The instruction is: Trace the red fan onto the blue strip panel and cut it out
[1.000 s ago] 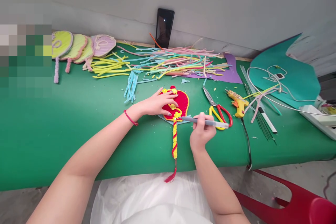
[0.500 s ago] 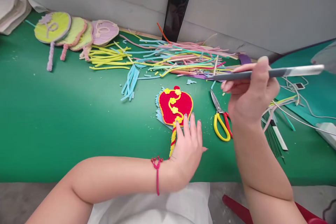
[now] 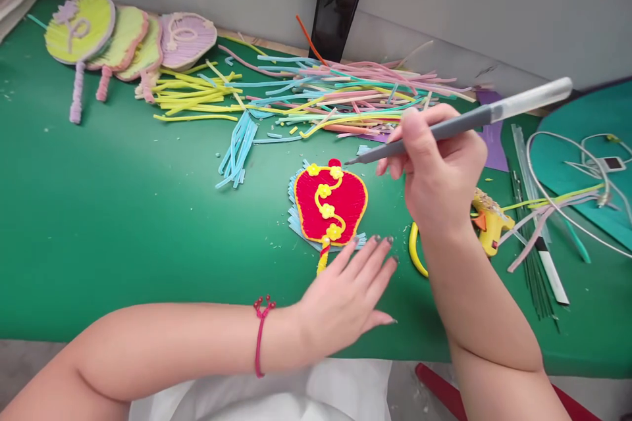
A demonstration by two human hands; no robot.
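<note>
My right hand grips a grey-barrelled pen with a whitish translucent end. Its dark tip points left, close to the red knob on top of a small fan. This fan lies flat, its fuzzy red face edged in yellow, with a wavy yellow stem and several yellow flowers. Light blue strips show from beneath it. My left hand is spread flat below the fan, beside the yellow-and-red handle, and covers the handle's lower part. Whether its fingertips touch the fan, I cannot tell.
Loose coloured chenille stems lie along the back, before a leaning phone. Several finished fans overlap at far left. Right of my right forearm sit a yellow glue gun and cables. Yellow-handled scissors are mostly hidden.
My right hand has come down and left, bringing the pen tip near the fan's top. The left hand has slid down slightly off the fan's face. The view has shifted, revealing the glue gun.
</note>
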